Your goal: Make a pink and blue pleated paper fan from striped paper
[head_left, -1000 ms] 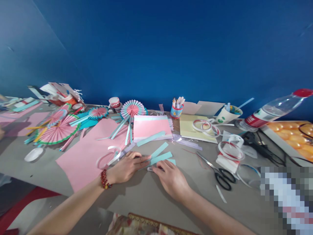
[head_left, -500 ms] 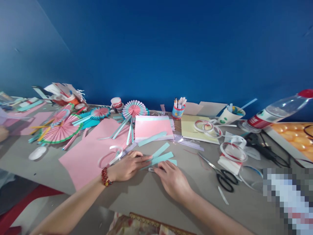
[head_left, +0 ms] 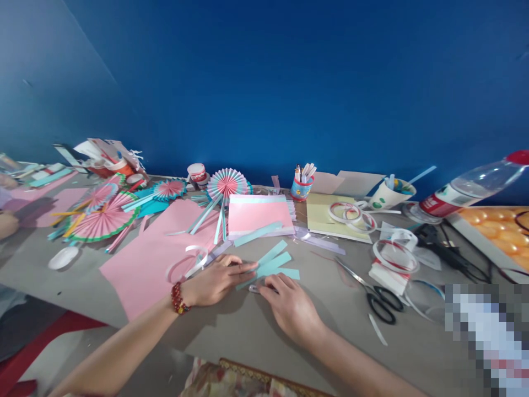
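Note:
Several light-blue paper strips (head_left: 276,264) lie fanned out on the grey table in front of me. My left hand (head_left: 223,280), with a red bead bracelet (head_left: 179,299) at the wrist, rests palm down, its outstretched fingers pressing on the strips' left ends. To the right, my right hand (head_left: 291,303) is curled close to the table, its fingers closed on a small slim tool (head_left: 253,288). Only the tool's pale, metallic-looking end shows past the thumb; my hand hides the rest, so its kind is unclear.
Black-handled scissors (head_left: 384,303) lie right of my right hand, near tape rolls (head_left: 394,256) and a glue gun (head_left: 438,242). Pink paper (head_left: 140,264) spreads at the left, with folded paper fans (head_left: 227,184) behind. A bottle (head_left: 467,190) stands far right. Another person's hand (head_left: 7,225) shows far left.
The tool's pale end has shifted very slightly to the left with my right hand. My left hand stays in place on the strips.

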The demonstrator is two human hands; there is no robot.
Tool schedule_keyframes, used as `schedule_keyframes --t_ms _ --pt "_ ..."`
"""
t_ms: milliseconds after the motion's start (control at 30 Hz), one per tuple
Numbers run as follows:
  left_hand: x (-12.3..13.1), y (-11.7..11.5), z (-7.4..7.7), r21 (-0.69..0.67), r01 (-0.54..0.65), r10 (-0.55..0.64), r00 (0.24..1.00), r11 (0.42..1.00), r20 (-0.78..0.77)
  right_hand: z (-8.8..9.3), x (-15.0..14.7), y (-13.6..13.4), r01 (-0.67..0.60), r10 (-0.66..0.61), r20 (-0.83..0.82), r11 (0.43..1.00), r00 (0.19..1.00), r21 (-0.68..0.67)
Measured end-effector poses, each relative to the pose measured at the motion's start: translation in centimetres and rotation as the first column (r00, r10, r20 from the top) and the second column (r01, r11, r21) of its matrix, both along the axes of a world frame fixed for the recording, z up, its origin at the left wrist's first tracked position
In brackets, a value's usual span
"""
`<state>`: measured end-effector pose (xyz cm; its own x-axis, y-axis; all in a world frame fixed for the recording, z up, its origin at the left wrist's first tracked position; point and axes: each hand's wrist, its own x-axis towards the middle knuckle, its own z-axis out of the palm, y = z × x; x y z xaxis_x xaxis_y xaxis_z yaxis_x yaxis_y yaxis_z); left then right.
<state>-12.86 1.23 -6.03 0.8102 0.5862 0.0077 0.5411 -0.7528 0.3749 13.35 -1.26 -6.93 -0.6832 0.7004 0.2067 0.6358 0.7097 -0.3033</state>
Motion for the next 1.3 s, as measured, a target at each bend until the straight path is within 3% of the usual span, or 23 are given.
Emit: schedule_keyframes --t_ms 1067,1300 --pt "0.1 -0.1 0.1 -0.018 -0.020 0.020 1.000 1.000 -0.014 -0.2 -0.1 -0.7 0.004 -0.004 0.023 1.000 1.000 -0.005" --pt "0.2 -0.1 0.3 -0.020 -0.024 0.024 0.999 1.000 0.024 0.1 0.5 -2.2 -0.155 0.154 -0.017 0.984 0.988 -0.088"
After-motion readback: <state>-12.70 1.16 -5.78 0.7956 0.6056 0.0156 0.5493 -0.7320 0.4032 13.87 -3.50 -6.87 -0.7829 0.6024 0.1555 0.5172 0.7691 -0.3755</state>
